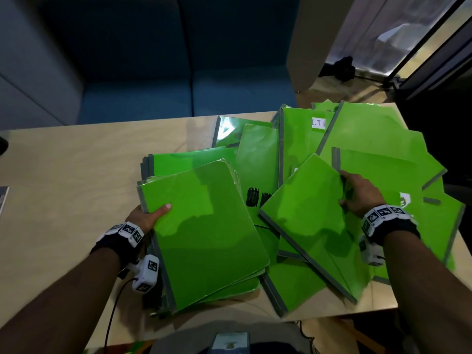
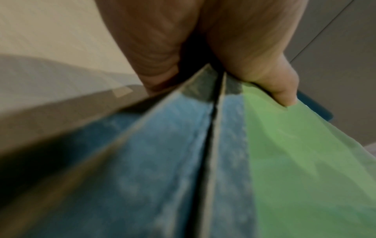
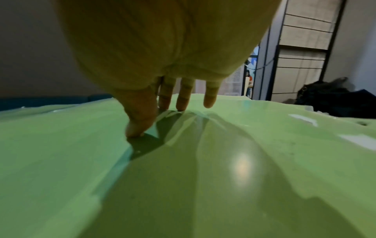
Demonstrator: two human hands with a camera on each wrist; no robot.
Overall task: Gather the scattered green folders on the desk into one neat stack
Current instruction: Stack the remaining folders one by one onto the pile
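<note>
Several glossy green folders with grey spines lie scattered across the right half of the wooden desk (image 1: 76, 175). My left hand (image 1: 153, 213) grips the left edge of a gathered stack of folders (image 1: 204, 231), thumb (image 2: 280, 90) on the top cover and fingers underneath. In the left wrist view the grey spines (image 2: 173, 145) fan out below the hand. My right hand (image 1: 350, 192) pinches the right edge of a tilted folder (image 1: 304, 218) lying on the pile. Its thumb (image 3: 138, 127) presses on top while the fingers (image 3: 183, 99) reach past the edge. More loose folders (image 1: 370, 129) spread out behind.
A blue sofa (image 1: 178, 85) stands beyond the desk's far edge. A black bag (image 1: 344, 67) sits on the floor at the back right. A black cable (image 1: 112, 310) hangs from my left wrist over the desk's front edge. Folders overhang the desk's right edge (image 1: 454, 226).
</note>
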